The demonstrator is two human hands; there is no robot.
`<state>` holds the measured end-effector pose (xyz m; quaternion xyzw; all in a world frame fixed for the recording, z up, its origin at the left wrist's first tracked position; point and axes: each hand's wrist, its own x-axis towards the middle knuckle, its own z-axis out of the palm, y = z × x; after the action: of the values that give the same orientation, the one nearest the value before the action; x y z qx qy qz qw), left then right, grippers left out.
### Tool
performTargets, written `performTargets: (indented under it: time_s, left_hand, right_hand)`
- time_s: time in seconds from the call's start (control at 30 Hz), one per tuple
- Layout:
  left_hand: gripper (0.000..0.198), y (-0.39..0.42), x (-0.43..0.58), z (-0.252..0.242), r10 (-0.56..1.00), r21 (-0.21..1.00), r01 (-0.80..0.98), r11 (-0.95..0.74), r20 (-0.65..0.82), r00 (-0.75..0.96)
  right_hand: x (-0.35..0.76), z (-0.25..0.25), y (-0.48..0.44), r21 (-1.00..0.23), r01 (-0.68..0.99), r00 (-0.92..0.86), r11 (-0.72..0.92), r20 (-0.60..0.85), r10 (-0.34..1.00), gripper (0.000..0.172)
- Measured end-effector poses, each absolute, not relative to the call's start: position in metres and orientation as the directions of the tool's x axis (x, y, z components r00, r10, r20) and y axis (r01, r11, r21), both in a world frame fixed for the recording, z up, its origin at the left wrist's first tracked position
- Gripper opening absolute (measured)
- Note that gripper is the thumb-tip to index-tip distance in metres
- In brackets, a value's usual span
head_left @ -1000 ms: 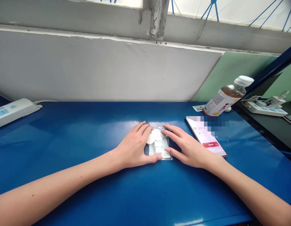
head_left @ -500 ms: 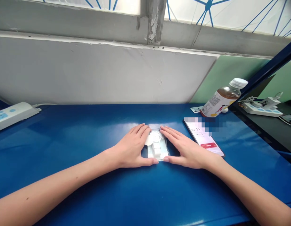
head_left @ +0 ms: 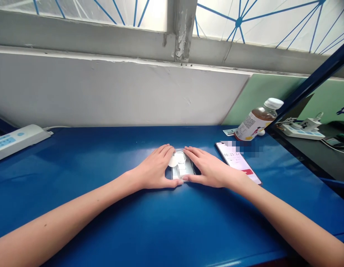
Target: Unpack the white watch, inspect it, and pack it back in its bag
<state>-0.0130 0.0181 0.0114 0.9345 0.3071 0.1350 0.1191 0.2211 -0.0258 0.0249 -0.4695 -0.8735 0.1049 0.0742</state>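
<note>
A small flat clear packet (head_left: 183, 171) with white pieces in it, one of them ring-shaped, lies on the blue tabletop (head_left: 149, 226). Beside its upper left part is a round white disc (head_left: 173, 161), partly under my fingers. My left hand (head_left: 155, 168) grips the packet's left side, fingertips at the far corner and thumb along the near edge. On the right side my right hand (head_left: 209, 168) has the same grip, its thumb almost meeting the left one. What exactly the white pieces are is too small to tell.
Right of my hands lies a phone (head_left: 238, 161) with a timer on its screen. Behind it a tilted bottle (head_left: 256, 122) of brown drink leans near a blue post (head_left: 308, 87). White power strips stand at the left (head_left: 20, 140) and far right (head_left: 302, 131). A wall (head_left: 118, 92) closes the back.
My hands have come slightly closer together around the packet, the thumbs nearly touching now. The camera view has tilted up a little and shifted.
</note>
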Motion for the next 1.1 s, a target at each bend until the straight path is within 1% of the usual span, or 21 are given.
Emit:
performTargets:
  time_s: [0.07,0.17,0.23,0.33,0.57,0.8,0.93,1.1]
  left_hand:
    - [0.078,0.018,-0.013,0.011,0.615,0.305,0.552,-0.776,0.174,0.769]
    - [0.082,0.018,-0.014,0.008,0.619,0.304,0.558,-0.772,0.166,0.767]
    - [0.087,0.017,-0.014,0.006,0.619,0.306,0.556,-0.773,0.169,0.767]
    - [0.093,0.017,-0.016,0.004,0.618,0.314,0.553,-0.772,0.167,0.768]
    - [0.090,0.017,-0.016,0.006,0.617,0.323,0.548,-0.772,0.170,0.768]
    - [0.093,0.020,-0.015,0.003,0.613,0.311,0.549,-0.776,0.167,0.772]
    - [0.092,0.020,-0.015,0.004,0.614,0.315,0.548,-0.775,0.169,0.771]
    - [0.090,0.018,-0.015,0.006,0.622,0.335,0.548,-0.766,0.173,0.764]
  right_hand:
    - [0.218,0.016,-0.024,-0.252,0.806,-0.529,0.536,0.099,0.843,0.087]
    - [0.216,0.002,-0.024,-0.252,0.805,-0.494,0.537,0.216,0.842,0.078]
    - [0.217,-0.005,-0.025,-0.260,0.796,-0.493,0.547,0.247,0.834,0.076]
    - [0.219,-0.008,-0.026,-0.269,0.790,-0.498,0.551,0.243,0.833,0.076]
    - [0.221,-0.003,-0.027,-0.307,0.792,-0.482,0.527,0.214,0.849,0.075]
    - [0.220,0.002,-0.027,-0.300,0.804,-0.485,0.513,0.169,0.858,0.077]
    - [0.220,0.002,-0.028,-0.306,0.800,-0.482,0.517,0.186,0.856,0.075]
    - [0.221,-0.001,-0.028,-0.321,0.794,-0.479,0.515,0.191,0.857,0.076]
